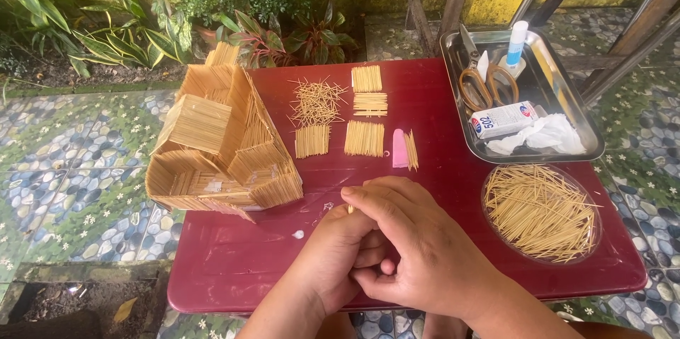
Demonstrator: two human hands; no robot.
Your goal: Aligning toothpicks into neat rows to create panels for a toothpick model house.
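My left hand (333, 254) and my right hand (414, 240) are pressed together over the near edge of the red table (234, 261). Their fingers pinch a small bunch of toothpicks (350, 208), of which only the tips show. A model house made of toothpicks (219, 144) stands at the table's left, partly over the edge. Flat panels of glued toothpicks (365, 137) and a loose tangle of toothpicks (316, 100) lie behind my hands. A round clear dish of loose toothpicks (542, 213) sits to the right of my right hand.
A metal tray (567, 151) at the back right holds scissors (485, 80), a glue tube (517, 45), a small box (504, 119) and crumpled white plastic (542, 135). A pink block (399, 148) lies by the panels. Plants and a pebble-patterned floor surround the table.
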